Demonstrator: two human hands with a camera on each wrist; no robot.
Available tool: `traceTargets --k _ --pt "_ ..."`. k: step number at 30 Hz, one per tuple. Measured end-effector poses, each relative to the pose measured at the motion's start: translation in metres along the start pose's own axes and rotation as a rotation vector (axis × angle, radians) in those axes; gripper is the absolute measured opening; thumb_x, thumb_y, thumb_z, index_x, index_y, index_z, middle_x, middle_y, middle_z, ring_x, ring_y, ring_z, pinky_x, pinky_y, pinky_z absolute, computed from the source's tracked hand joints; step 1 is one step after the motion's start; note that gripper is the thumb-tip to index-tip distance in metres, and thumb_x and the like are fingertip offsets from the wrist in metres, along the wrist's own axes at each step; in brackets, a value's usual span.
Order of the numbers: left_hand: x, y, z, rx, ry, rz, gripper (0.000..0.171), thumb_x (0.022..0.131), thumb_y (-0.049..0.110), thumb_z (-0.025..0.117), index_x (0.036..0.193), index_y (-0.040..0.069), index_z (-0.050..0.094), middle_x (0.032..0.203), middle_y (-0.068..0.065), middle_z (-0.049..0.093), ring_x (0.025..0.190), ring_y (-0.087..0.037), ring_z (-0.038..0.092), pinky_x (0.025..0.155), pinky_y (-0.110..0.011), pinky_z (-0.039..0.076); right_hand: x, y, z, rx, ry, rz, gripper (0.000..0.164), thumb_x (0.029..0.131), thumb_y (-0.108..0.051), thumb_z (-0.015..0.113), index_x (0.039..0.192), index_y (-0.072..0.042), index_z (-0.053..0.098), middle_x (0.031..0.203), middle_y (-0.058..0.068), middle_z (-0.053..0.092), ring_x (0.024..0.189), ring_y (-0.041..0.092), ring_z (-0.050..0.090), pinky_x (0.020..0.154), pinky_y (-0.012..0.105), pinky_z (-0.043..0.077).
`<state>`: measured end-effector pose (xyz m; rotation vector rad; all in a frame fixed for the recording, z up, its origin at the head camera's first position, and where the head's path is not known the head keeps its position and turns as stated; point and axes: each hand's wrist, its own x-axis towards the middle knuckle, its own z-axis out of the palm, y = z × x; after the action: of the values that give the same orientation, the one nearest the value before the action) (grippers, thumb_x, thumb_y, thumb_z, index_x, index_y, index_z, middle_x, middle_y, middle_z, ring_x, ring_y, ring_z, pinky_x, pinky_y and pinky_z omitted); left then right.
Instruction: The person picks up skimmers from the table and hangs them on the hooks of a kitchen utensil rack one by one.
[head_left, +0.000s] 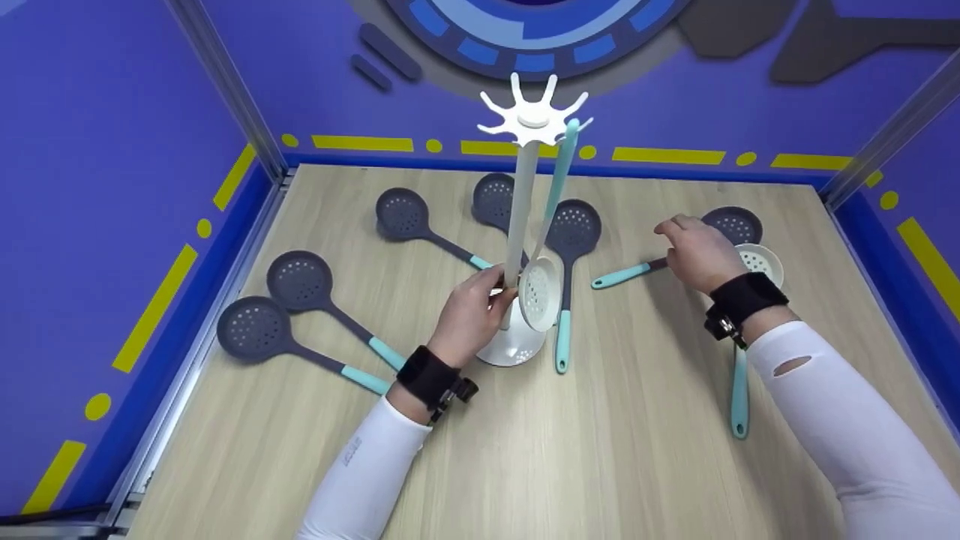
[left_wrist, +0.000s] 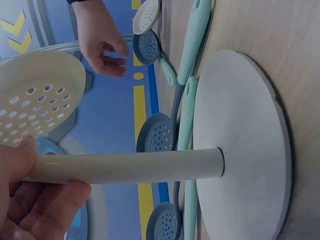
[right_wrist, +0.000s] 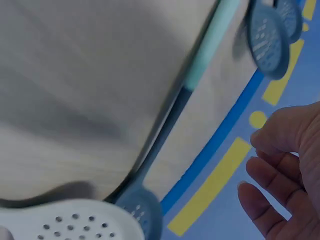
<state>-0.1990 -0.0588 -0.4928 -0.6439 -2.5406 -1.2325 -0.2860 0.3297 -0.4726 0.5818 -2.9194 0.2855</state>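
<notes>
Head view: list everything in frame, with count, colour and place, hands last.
Stand: 1, white, table centre
White skimmers: 2, off-white with teal handles; one on the stand, one at right, partly behind the right wrist
Dark skimmers: 6, grey with teal handles, on the table; three left of the stand, one behind its pole, one just right, one far right
Table: 1, pale wood, beneath everything
Walls: 3, blue-purple with printed shapes; left, back, right
Metal posts: 2, grey, back corners
Sleeves: 2, white, forearms
Wrist straps: 2, black, one per wrist
Left hand: 1, bare, gripping the pole
Right hand: 1, bare, by the right-hand skimmers, holding nothing
</notes>
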Motion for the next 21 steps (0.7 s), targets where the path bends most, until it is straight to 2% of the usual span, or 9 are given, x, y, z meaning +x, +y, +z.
traceTargets --k 6,11,16,21 --pt "0.0 -0.001 0.0 -0.049 -0.016 -0.015 0.021 0.103 0.019 0.068 0.119 0.007 0.068 0.114 -0.01 0.073 0.111 -0.021 0.073 0.088 -0.025 0.062 0.002 0.023 0.003 -0.006 -0.067 0.073 0.041 0.09 0.008 0.06 0.131 0.003 0.062 0.126 0.026 0.064 0.122 0.049 0.058 0.104 0.063 0.049" --pt "0.0 -0.001 0.001 -0.057 -0.021 -0.018 0.02 0.103 0.02 0.068 0.118 0.007 0.068 0.113 -0.009 0.073 0.11 -0.02 0.072 0.088 -0.025 0.062 0.005 0.034 0.006 -0.019 -0.116 0.096 0.04 0.091 0.007 0.061 0.131 0.004 0.061 0.126 0.028 0.063 0.123 0.05 0.057 0.106 0.063 0.047" --pt "0.0 0.0 0.0 -0.052 -0.021 -0.023 0.021 0.103 0.021 0.068 0.119 0.007 0.068 0.115 -0.009 0.073 0.111 -0.02 0.072 0.088 -0.027 0.063 0.009 0.035 0.009 -0.067 -0.149 0.067 0.037 0.091 0.009 0.06 0.128 0.003 0.065 0.126 0.027 0.065 0.121 0.048 0.06 0.104 0.062 0.049" --pt "0.0 0.002 -0.001 -0.01 -0.018 -0.031 0.018 0.104 0.017 0.067 0.12 0.008 0.068 0.117 -0.01 0.074 0.112 -0.02 0.073 0.087 -0.029 0.063 0.011 0.031 0.018 -0.176 -0.164 -0.011 0.036 0.084 0.016 0.064 0.116 0.001 0.072 0.113 0.022 0.071 0.111 0.044 0.064 0.101 0.058 0.051"
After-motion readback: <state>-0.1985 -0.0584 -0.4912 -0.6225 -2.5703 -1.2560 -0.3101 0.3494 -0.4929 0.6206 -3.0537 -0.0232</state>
